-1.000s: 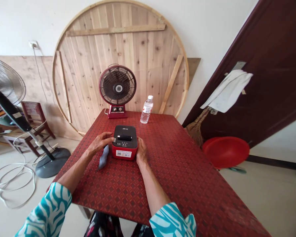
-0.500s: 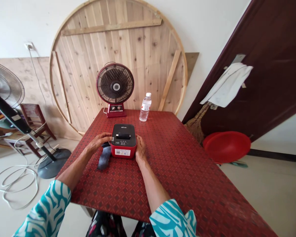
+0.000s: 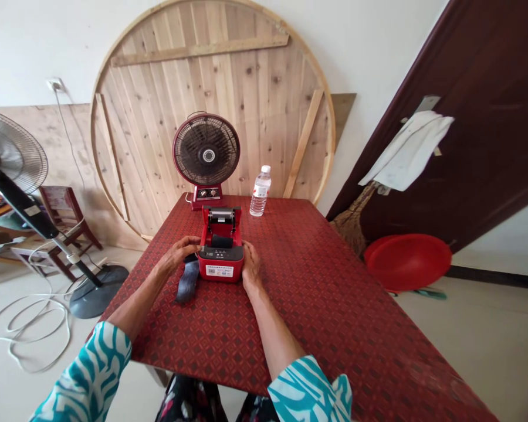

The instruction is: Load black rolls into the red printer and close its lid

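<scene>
A small red-and-black label printer [image 3: 220,264] sits on the table with its lid swung open, showing a red interior and a metal roller [image 3: 221,215]. My left hand [image 3: 176,255] grips its left side, fingertips on the front black panel. My right hand [image 3: 250,265] presses against its right side. A dark strip of soft material [image 3: 188,281], perhaps cloth, lies under my left hand, touching the printer's left side.
A red patterned tablecloth [image 3: 325,293] covers the table. A small red fan [image 3: 206,153] and a water bottle [image 3: 260,192] stand at its far end. A standing fan [image 3: 9,158] is at left, and a red basin [image 3: 407,262] and broom [image 3: 349,225] are at right.
The printer's black lid has swung up and back, exposing the red interior and roller. My hands stay at the printer's sides.
</scene>
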Available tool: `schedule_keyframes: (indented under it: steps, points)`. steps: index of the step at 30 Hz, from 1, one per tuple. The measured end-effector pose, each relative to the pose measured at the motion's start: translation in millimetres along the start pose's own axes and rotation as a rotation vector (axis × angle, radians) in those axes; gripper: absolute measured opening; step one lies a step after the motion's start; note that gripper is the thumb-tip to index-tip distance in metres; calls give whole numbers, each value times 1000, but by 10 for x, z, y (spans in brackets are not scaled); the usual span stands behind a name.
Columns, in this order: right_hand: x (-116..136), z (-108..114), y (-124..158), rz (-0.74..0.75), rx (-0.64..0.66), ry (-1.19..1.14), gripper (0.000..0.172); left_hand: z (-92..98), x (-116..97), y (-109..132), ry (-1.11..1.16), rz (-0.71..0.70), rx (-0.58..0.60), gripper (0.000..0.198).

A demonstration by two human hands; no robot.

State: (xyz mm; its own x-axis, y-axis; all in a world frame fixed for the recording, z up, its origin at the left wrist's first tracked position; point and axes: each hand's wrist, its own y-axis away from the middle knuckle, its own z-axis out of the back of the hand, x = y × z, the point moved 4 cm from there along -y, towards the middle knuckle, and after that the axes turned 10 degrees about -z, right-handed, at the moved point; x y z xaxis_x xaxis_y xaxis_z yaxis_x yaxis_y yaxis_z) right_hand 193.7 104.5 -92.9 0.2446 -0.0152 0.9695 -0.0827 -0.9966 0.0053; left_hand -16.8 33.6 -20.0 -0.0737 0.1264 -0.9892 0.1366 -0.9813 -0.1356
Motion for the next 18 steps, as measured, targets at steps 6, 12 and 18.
schedule_keyframes:
  steps: [6, 12, 18]
  points:
    - [36, -3, 19, -2, 2, -15, 36, -7, 10, 97, -74, -77, 14, 46]
    - [34, -19, 8, -26, 0, -42, 36, 131, 192, 173, -135, -111, 95, 54]
    - [32, -24, 12, -16, 5, -52, 36, 233, 333, 134, -320, -195, 63, 47]
